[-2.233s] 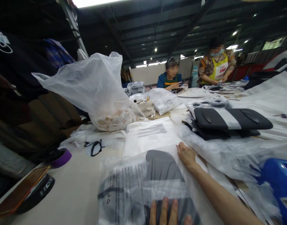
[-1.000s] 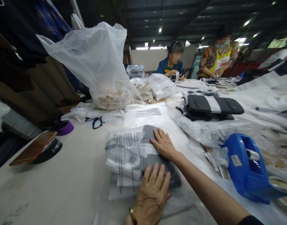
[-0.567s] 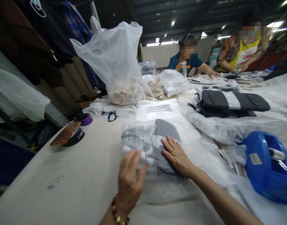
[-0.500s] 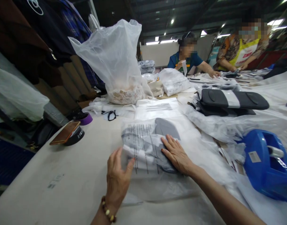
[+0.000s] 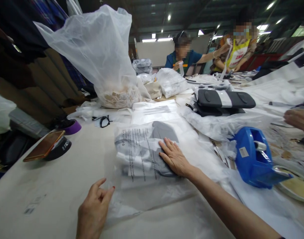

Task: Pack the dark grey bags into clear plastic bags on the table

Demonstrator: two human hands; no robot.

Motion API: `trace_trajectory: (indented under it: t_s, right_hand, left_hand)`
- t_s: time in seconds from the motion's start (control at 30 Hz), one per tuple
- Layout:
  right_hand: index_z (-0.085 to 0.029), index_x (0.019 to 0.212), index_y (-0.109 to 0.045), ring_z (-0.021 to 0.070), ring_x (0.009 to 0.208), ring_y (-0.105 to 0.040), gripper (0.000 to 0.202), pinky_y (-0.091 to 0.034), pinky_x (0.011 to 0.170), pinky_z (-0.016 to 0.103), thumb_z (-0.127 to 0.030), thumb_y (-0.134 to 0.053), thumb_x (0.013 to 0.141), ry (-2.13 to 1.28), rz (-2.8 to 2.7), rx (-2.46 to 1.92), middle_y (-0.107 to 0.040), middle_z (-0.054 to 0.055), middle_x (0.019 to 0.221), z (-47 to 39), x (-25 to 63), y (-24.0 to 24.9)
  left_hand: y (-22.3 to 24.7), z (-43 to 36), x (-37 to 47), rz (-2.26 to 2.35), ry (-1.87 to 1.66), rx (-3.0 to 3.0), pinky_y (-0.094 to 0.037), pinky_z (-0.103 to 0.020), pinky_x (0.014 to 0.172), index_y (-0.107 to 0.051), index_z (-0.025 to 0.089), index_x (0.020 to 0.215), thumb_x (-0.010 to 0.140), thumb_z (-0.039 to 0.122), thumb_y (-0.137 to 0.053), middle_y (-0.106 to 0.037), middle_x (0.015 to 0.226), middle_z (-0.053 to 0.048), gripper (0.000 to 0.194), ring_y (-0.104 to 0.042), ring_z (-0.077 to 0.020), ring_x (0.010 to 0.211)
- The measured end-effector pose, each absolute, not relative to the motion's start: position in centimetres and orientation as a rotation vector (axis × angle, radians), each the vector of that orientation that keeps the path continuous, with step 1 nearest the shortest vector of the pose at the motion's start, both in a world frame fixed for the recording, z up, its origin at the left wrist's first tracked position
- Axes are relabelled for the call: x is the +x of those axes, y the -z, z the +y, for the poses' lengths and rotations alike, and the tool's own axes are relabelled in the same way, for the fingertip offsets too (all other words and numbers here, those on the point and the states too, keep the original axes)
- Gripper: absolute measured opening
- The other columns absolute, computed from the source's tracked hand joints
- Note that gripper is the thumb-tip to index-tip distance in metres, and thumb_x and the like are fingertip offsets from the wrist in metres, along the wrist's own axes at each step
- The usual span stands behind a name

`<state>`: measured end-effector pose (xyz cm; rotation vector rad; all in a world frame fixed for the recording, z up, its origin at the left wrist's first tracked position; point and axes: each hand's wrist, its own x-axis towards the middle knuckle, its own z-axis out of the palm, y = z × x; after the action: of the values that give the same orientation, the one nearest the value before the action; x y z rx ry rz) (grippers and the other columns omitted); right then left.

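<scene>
Your right grip [image 5: 174, 157] lies flat, fingers nearly straight, resting on the printed bag [image 5: 138, 152] under it. Your left grip [image 5: 93, 209] is half spread, thumb apart from fingers, near the bag's loose plastic [image 5: 152, 197]; whether they touch, I cannot tell well. The step seems to be steadying the bag; next move calls for gathering that plastic.

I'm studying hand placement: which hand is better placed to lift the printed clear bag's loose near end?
Probably the left hand: it is beside the left side of that loose near end, while the right hand lies flat on the filled part of the printed clear bag.
</scene>
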<state>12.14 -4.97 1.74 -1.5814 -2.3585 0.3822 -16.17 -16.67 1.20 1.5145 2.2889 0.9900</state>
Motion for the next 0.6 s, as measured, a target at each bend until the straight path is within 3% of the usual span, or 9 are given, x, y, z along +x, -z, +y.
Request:
trace_trajectory:
  t_s: [0.13, 0.2, 0.27, 0.43, 0.6]
  right_hand:
    - [-0.02, 0.142, -0.029, 0.0249, 0.138, -0.015, 0.055, -0.017, 0.11, 0.045, -0.046, -0.029, 0.094, -0.39, -2.359, -1.567, -0.02, 0.013, 0.149, -5.0, 12.1, -1.8]
    - [-0.02, 0.141, -0.029, 0.0253, 0.137, -0.015, 0.054, -0.017, 0.11, 0.045, -0.046, -0.03, 0.094, -0.385, -2.354, -1.559, -0.02, 0.013, 0.149, -5.1, 12.1, -1.7]
    - [-0.02, 0.141, -0.03, 0.0263, 0.137, -0.016, 0.054, -0.017, 0.11, 0.047, -0.045, -0.031, 0.094, -0.37, -2.342, -1.555, -0.02, 0.014, 0.149, -5.1, 12.1, -1.5]
    - [-0.019, 0.139, -0.035, 0.0287, 0.136, -0.022, 0.052, -0.021, 0.108, 0.049, -0.042, -0.037, 0.092, -0.312, -2.305, -1.494, -0.026, 0.015, 0.148, -4.7, 12.2, -1.0]
    - [-0.01, 0.13, -0.044, 0.024, 0.129, -0.036, 0.044, -0.033, 0.103, 0.042, -0.031, -0.038, 0.092, -0.218, -2.199, -1.365, -0.043, 0.018, 0.137, -6.9, 13.2, -1.3]
  left_hand:
    - [-3.6, -17.0, -13.5, 2.335, -1.189, 2.374, -0.047, -0.029, 0.062, -0.054, 0.012, 0.113, 0.085, 0.024, -0.048, -0.06, 0.074, -0.005, 0.031, -0.058, -0.0178, 0.065]
    - [-5.1, -16.1, -10.6, 1.854, -1.304, 2.768, -0.047, -0.032, 0.079, -0.054, 0.011, 0.113, 0.084, 0.01, -0.05, -0.062, 0.092, -0.01, 0.029, -0.058, -0.0197, 0.083]
    - [-5.9, -14.5, -7.5, 1.302, -1.273, 2.932, -0.046, -0.033, 0.084, -0.057, 0.012, 0.107, 0.084, 0.001, -0.043, -0.061, 0.096, -0.011, 0.029, -0.055, -0.0207, 0.094]
    - [-3.9, -10.2, -3.9, 0.76, -1.087, 2.977, -0.049, -0.03, 0.075, -0.06, 0.01, 0.084, 0.089, 0.011, -0.042, -0.064, 0.081, -0.007, 0.019, -0.055, -0.0176, 0.083]
    - [-1.5, -9.4, -4.8, 0.723, -1.126, 2.973, -0.049, -0.031, 0.082, -0.06, 0.01, 0.09, 0.088, 0.011, -0.045, -0.066, 0.088, -0.006, 0.015, -0.055, -0.0177, 0.09]
